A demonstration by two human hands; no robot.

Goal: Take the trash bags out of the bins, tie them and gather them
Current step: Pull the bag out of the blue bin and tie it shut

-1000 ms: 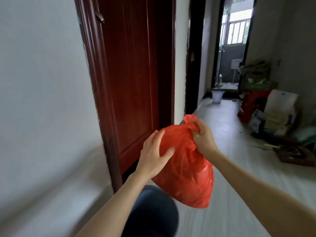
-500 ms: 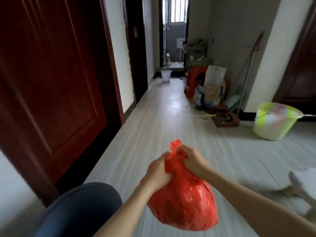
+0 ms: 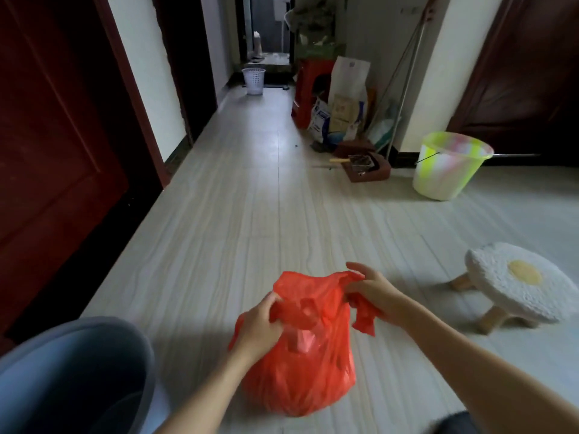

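A full red plastic trash bag [image 3: 300, 380] sits low over the pale floor in front of me. My left hand [image 3: 258, 327] grips the bag's left top edge. On the other side, my right hand [image 3: 374, 291] pinches the right top flap, and a loose red handle hangs below that hand. The bag's mouth is spread apart between the two hands. A dark grey bin [image 3: 72, 371] stands at the lower left, its inside mostly out of view. Far down the hall stands a white lattice waste basket [image 3: 253, 79].
A dark red door [image 3: 53, 151] runs along the left. At the right are a yellow-green bucket [image 3: 448, 167], a fluffy egg-shaped stool [image 3: 520, 281], a dustpan [image 3: 366, 167], and boxes with a red stool [image 3: 308, 89] against the wall. Bare floor stretches ahead.
The view has swung from the door to the hallway and tilted down. The bag has dropped toward the floor, and my hands have pulled its gathered top apart.
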